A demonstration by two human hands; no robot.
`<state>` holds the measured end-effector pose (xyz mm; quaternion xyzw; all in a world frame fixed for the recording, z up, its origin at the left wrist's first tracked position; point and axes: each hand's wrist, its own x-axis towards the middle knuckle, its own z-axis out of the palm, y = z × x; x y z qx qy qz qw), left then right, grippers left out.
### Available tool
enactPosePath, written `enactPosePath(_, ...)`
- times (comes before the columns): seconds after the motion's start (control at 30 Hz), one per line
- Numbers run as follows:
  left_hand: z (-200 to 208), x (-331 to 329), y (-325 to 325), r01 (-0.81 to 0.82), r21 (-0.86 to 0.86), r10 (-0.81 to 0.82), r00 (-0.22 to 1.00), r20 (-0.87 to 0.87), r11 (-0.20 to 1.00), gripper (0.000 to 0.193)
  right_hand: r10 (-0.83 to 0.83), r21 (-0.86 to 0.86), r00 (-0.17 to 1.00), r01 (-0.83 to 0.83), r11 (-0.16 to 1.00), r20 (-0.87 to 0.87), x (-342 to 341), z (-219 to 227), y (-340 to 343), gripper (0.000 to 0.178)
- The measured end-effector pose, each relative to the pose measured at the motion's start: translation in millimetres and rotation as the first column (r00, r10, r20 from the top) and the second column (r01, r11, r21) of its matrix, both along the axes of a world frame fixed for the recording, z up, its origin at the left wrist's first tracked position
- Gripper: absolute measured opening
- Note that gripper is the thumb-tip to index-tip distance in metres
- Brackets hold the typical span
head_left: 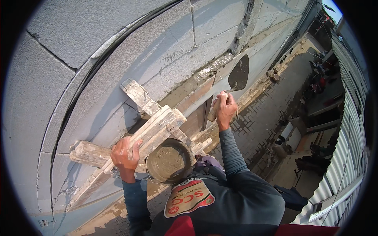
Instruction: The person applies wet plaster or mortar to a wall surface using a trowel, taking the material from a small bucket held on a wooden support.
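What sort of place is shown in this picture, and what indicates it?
Most likely an outdoor building site: there is a wall of large grey blocks, a round bucket holding a wet, mortar-like mix, and a trowel in the right hand.

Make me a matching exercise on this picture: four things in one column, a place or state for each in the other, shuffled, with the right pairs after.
Column one
1. Trowel
2. Round bucket
3. Left hand
4. Black cables

Column two
A. Running along the pale block wall
B. Gripping weathered wood
C. Held in the right hand
D. Containing a grey-brown mix

Right pairs: 1-C, 2-D, 3-B, 4-A
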<state>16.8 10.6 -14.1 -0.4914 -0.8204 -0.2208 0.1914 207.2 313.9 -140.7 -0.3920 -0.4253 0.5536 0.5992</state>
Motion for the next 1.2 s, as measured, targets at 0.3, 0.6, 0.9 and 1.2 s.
enactPosePath(0.3, -0.3, -2.2, -2.8, 0.015, 0.015, -0.015, 0.999, -0.037, 1.000, 0.038, 0.307, -0.236, 0.842, -0.440, 0.866, -0.443, 10.2, 3.1, 46.3, 0.031)
enactPosePath(0.6, -1.7, -4.1, -0.9, 0.024, 0.023, -0.023, 0.999, -0.041, 0.999, 0.039, 0.471, -0.403, 0.743, -0.660, 0.634, -0.476, -12.6, 8.6, -26.5, 0.031)
enactPosePath(0.9, -5.3, -4.7, -5.3, 0.002, 0.011, -0.001, 1.000, -0.014, 1.000, 0.041, 0.693, -0.428, 0.584, -0.802, 0.416, -0.422, 35.8, 15.2, -60.6, 0.033)
enactPosePath(1.2, -2.8, -3.6, 0.2, 0.009, 0.015, -0.009, 1.000, 0.008, 1.000, 0.040, 0.676, -0.463, 0.644, -0.752, 0.469, -0.360, 27.1, 12.2, -38.5, 0.031)
